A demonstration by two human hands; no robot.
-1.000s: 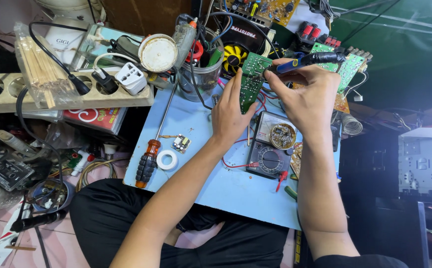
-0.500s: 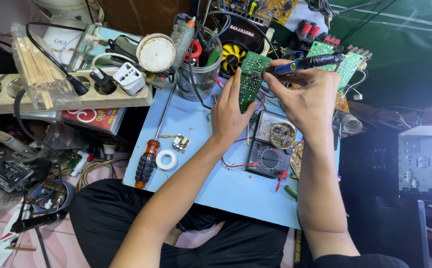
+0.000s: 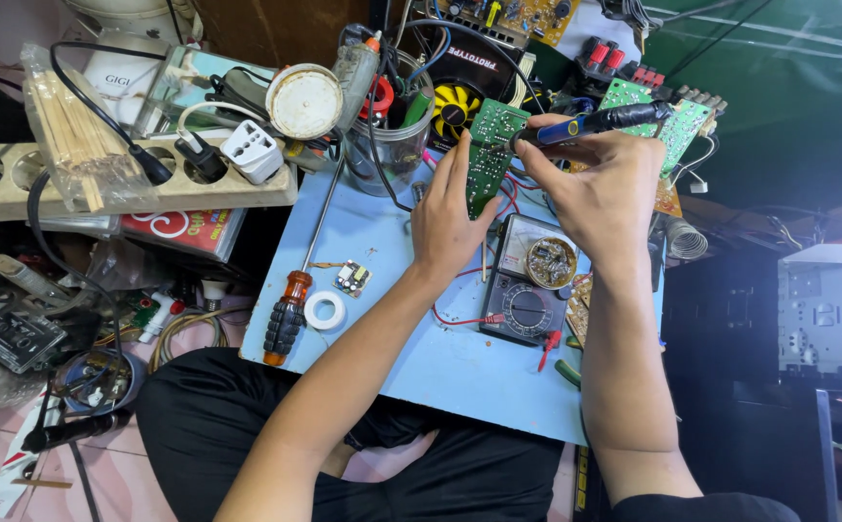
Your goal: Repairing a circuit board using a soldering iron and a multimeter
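**Holding a board under the iron over a crowded blue table**

Crowding the light-blue table (image 3: 411,358) are loose things: at 9 o'clock from the hands a long screwdriver with an orange-and-black handle (image 3: 290,309), a small white roll of tape (image 3: 324,310) and a tiny circuit module (image 3: 352,277) just beside it. At 6 o'clock lies a grey analogue multimeter (image 3: 527,290), a round tin (image 3: 550,262) resting on its face. At 11 o'clock a clear cup full of tools (image 3: 392,145) stands close to the board; a wooden power strip (image 3: 150,184) sits far at 9 o'clock.

The left hand (image 3: 450,217) rises from 6 o'clock, its grip closed on the green rectangular circuit board (image 3: 490,155), held upright on edge above the table. The right hand (image 3: 605,184) comes in from 4 o'clock, wrist bent, fingers wrapped around a blue-and-black soldering iron (image 3: 585,124) whose tip meets the board's upper part.
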